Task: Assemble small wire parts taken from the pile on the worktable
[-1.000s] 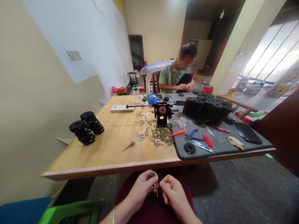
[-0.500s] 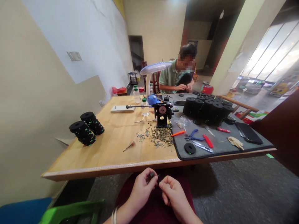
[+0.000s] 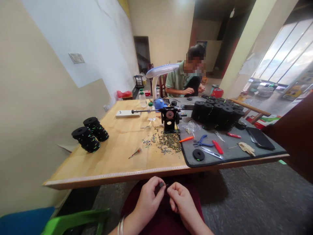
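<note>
Close together over my lap, in front of the table edge, are both hands. My left hand pinches a small dark piece between thumb and forefinger; its kind is too small to tell. Thumb and forefinger of my right hand are pressed together just right of that piece, on something thin that I cannot make out. Beyond the hands, a heap of small brass-and-dark cylindrical bits lies on the wooden table, below a black winding machine with a dial.
Black foam spools stand at the left; more black spools crowd the grey mat. Blue pliers, tweezers and a foam disc lie there too. A lamp rises behind the machine. A co-worker sits opposite.
My hands stay almost in place, with the dark piece now showing slightly more between the left fingertips. Across the table, the co-worker's hands have moved apart.
</note>
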### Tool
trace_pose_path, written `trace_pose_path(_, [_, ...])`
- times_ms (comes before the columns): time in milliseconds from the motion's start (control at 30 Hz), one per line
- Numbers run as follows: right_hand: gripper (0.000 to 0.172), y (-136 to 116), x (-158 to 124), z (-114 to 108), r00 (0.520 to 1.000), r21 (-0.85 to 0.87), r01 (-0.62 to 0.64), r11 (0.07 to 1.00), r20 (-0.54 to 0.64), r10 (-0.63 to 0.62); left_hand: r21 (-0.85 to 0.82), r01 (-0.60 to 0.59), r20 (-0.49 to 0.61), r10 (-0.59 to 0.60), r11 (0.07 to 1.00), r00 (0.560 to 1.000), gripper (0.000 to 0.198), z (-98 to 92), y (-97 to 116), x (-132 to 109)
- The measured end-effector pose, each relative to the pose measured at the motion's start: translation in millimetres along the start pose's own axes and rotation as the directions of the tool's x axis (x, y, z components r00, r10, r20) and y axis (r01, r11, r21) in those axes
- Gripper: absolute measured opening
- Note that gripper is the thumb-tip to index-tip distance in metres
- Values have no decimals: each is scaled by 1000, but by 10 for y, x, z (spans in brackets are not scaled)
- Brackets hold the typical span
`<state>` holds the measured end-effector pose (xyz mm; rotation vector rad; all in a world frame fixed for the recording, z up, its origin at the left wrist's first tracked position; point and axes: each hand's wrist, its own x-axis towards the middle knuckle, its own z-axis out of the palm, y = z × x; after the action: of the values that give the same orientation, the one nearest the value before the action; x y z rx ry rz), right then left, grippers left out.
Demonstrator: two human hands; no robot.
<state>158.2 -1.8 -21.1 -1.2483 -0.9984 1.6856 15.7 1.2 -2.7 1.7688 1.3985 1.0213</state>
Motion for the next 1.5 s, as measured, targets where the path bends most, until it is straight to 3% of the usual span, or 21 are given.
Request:
trace_pose_path(367, [41,54,53,-15,993,-43,115,992,-19,-116,-43,5,82,-1,999,997,14,-4,46,-31])
trace_pose_path(833, [39,-10,54,-34,994,44,82,996,-76,-78,-34,27,119,-22,999,993,12,8,32,-27])
trace_pose_path(1200, [41,-4,53,-56,987,47,133,990,-95,-128,-243,166,218,-114,956,969,7,13,68,-35])
trace_pose_path(1333, [42,27,52,-56,990,66,134,989,-53,-130,-309,256,268,-175,916,947,18,10,95,-21])
trace_pose_path(1500, [40,57,47,-49,991,95,132,987,-40,-128,-258,212,237,-151,943,960,8,14,108,-2])
